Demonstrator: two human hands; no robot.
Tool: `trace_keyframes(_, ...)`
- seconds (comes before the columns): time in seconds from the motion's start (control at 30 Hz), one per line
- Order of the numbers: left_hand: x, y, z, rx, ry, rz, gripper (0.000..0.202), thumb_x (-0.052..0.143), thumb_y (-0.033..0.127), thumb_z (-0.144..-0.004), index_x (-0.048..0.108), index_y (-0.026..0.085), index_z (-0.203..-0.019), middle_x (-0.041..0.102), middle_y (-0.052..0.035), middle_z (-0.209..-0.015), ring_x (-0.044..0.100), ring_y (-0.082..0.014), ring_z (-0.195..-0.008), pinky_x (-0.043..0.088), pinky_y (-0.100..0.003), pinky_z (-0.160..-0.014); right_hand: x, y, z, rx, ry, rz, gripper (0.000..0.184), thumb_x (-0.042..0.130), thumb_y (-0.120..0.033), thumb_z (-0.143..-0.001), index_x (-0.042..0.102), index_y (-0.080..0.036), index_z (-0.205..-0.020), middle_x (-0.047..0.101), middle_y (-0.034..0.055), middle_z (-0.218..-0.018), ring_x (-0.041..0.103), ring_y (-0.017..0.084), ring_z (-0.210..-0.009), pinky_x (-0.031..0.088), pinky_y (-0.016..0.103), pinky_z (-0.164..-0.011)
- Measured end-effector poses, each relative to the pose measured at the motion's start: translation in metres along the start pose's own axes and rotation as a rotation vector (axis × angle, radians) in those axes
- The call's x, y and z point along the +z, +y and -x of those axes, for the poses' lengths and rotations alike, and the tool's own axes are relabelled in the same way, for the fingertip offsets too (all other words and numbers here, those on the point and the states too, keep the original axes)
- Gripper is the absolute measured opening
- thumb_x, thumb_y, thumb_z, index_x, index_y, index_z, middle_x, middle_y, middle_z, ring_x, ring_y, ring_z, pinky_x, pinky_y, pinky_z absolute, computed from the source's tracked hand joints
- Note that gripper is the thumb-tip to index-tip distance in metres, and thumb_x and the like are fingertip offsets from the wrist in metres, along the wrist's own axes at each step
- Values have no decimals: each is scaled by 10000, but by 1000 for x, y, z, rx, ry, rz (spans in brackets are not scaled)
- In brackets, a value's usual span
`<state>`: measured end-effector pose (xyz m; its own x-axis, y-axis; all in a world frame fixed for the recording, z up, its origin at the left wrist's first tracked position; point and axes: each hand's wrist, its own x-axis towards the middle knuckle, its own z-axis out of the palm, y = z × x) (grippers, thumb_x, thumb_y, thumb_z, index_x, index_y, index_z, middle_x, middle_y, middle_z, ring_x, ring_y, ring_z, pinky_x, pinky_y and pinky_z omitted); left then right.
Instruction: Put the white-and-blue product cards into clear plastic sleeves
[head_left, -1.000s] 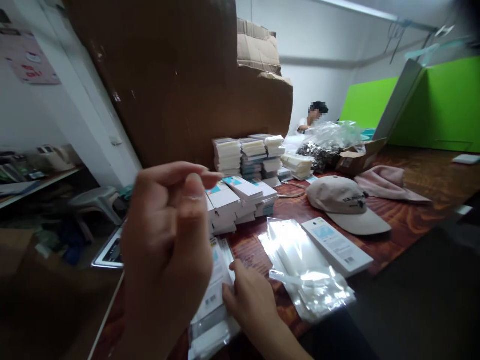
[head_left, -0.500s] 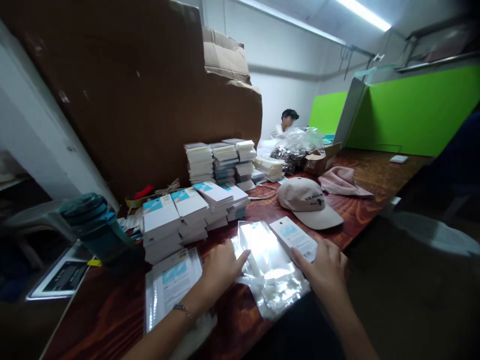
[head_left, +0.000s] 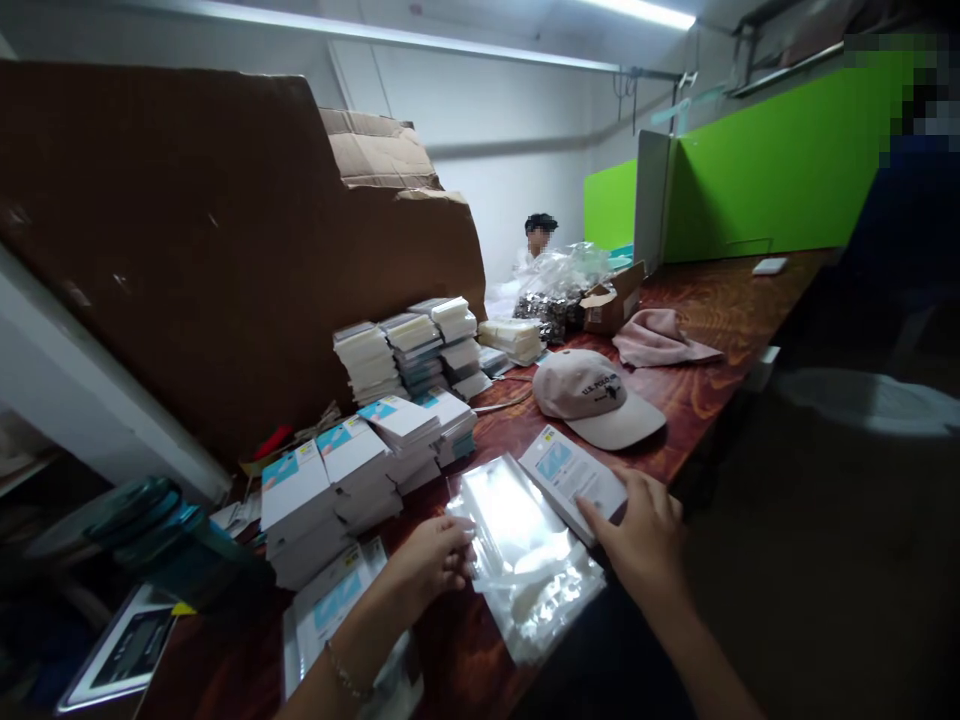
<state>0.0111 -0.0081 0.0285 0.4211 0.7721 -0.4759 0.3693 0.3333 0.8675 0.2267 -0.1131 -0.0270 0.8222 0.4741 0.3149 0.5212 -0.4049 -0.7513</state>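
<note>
A stack of clear plastic bags (head_left: pixel 517 530) lies shiny on the table in front of me. My left hand (head_left: pixel 435 558) is at its left edge, fingers curled in and pinching the side of a bag. On the right, my right hand (head_left: pixel 641 525) grips the near end of a white printed card (head_left: pixel 564 470) with a blue picture, thumb on top and fingers around the far side. The card looks thick, and how many are stacked there I cannot tell. Bagged printed cards (head_left: pixel 334 600) lie under and beside my left forearm.
White card stacks (head_left: pixel 296 500) stand at the left, with taller stacks (head_left: pixel 367 365) behind. Right of them sits a beige cap (head_left: pixel 596 395), then a pink cloth (head_left: pixel 660 338). A teal bottle (head_left: pixel 187 550) and a scale (head_left: pixel 124 645) are far left. Another person (head_left: pixel 538 235) sits at the back.
The view has turned and tilted slightly. My left thumb and fingers, spread over the bags before, have drawn to the left edge and closed. My right hand keeps hold of the card.
</note>
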Motion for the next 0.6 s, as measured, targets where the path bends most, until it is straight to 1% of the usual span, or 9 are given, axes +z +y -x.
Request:
trace_keyframes(0.1, -1, 3, 1, -8, -3, 68, 200, 614, 254, -664, 570, 140, -823, 506, 52, -527, 471, -52, -426, 382, -161, -446, -1, -1, 2, -19, 69, -70, 469, 568, -459, -726, 654, -136, -1055, 638, 175, -1054, 496, 377, -1045, 383, 494, -914)
trace_keyframes(0.2, -4, 3, 0, 33, 48, 110, 159, 622, 226, -673, 587, 131, -795, 468, 72, -483, 454, -42, -404, 383, -152, -447, -5, -3, 4, -8, 104, -145, 391, 555, -447, -761, 658, -157, -1003, 655, 146, -919, 533, 352, -980, 404, 474, -882)
trace_keyframes(0.27, -6, 5, 1, 88, 89, 135, 178, 673, 265, -673, 568, 147, -755, 440, 90, -461, 433, -42, -381, 356, -147, -415, -11, -7, 7, 16, 131, -189, 368, 541, -455, -796, 643, -167, -1001, 650, 131, -899, 573, 313, -883, 437, 441, -819)
trace_keyframes(0.33, -7, 9, 5, 162, 129, 164, 251, 713, 329, -675, 533, 166, -740, 487, 81, -493, 457, -52, -389, 352, -149, -398, -20, -15, 12, 53, 105, -265, 367, 537, -479, -824, 622, -179, -1017, 641, 101, -863, 582, 253, -736, 466, 386, -709)
trace_keyframes(0.4, -6, 14, 12, 234, 163, 199, 287, 703, 379, -708, 505, 179, -769, 614, 29, -629, 561, -82, -480, 433, -175, -451, -30, -24, 18, 129, -30, -480, 395, 578, -516, -808, 601, -194, -1035, 630, 63, -805, 566, 212, -649, 466, 331, -603)
trace_keyframes(0.43, -5, 17, 16, 270, 178, 219, 285, 681, 393, -737, 493, 185, -792, 663, 0, -719, 611, -99, -549, 475, -195, -500, -34, -30, 22, 184, -135, -630, 413, 616, -530, -780, 596, -198, -1026, 625, 47, -777, 566, 202, -633, 460, 311, -569)
trace_keyframes(0.5, -2, 23, 26, 335, 208, 258, 273, 626, 416, -794, 466, 200, -840, 706, -35, -862, 665, -125, -652, 514, -224, -571, -39, -39, 29, 303, -384, -905, 431, 693, -535, -711, 601, -196, -961, 623, 26, -726, 569, 184, -610, 440, 278, -525)
trace_keyframes(0.57, 3, 28, 37, 404, 224, 294, 279, 598, 440, -822, 448, 212, -881, 719, -54, -933, 684, -144, -679, 521, -237, -580, -41, -46, 35, 372, -588, -1031, 409, 737, -520, -665, 612, -188, -869, 620, 7, -673, 557, 157, -568, 403, 245, -486)
trace_keyframes(0.6, 5, 31, 42, 444, 228, 315, 284, 600, 443, -825, 446, 216, -896, 723, -63, -956, 693, -156, -695, 528, -248, -591, -40, -47, 36, 385, -655, -1044, 396, 747, -512, -654, 619, -183, -833, 616, 0, -650, 545, 144, -547, 383, 233, -470)
